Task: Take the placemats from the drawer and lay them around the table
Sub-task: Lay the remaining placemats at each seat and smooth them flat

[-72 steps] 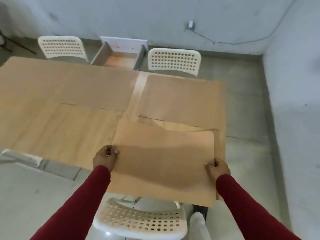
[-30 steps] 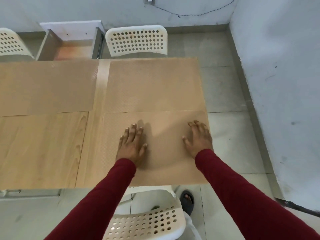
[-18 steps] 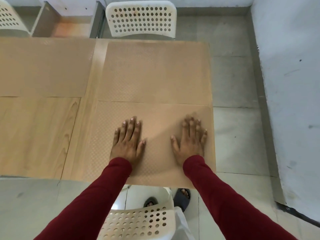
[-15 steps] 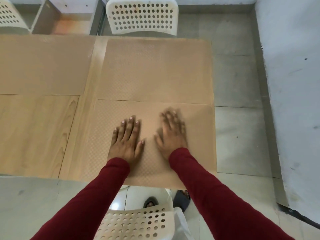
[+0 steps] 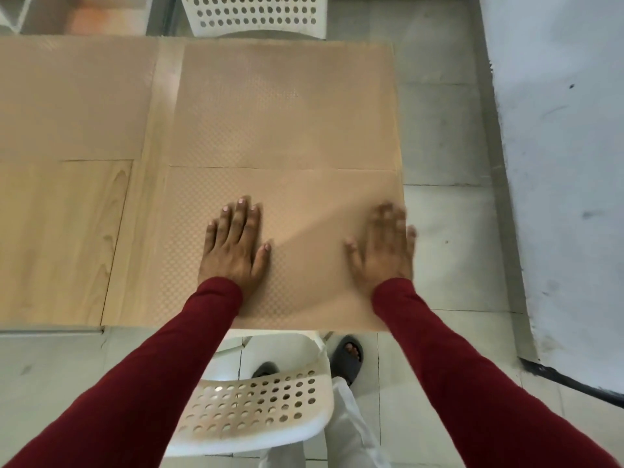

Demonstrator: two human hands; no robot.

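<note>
Tan near mat at the table's right corner, under flat left hand and blurred, spread right hand. Drawer cropped beyond; no writing legible.

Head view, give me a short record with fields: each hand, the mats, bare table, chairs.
left hand: flat, fingers straight, on the nearest tan textured placemat
right hand: blurred, flat at that mat's right edge
other mats: tan placemat just beyond it; another tan placemat at far left
bare spot: light wooden table, near left
chairs: white perforated plastic chair below; a second white chair opposite
</note>
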